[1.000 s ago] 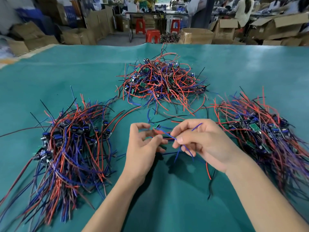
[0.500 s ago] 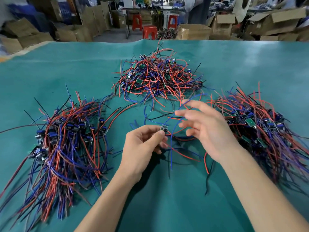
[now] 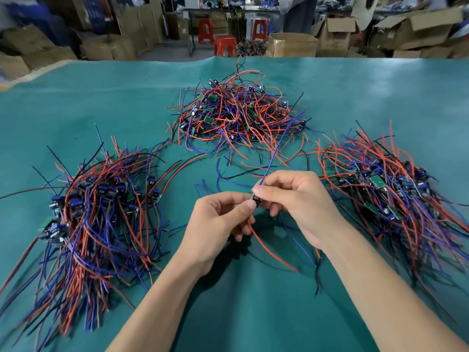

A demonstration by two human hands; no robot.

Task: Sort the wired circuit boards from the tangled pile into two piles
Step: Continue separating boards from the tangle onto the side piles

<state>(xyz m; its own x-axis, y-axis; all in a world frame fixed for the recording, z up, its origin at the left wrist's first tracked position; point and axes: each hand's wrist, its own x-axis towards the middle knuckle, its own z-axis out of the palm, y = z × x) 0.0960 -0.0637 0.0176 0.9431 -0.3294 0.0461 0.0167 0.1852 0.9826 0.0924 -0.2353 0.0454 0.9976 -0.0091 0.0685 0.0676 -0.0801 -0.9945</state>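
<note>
A worker's left hand and right hand meet over the green surface, each pinching one small wired circuit board between thumb and fingertips, the other fingers loosely curled. The board is mostly hidden by the fingers, its details hard to make out; a blue wire rises from it and a red wire trails toward the worker. A tangled pile lies just beyond the hands, with a sorted left pile and right pile on either side, their near edges blurred.
</note>
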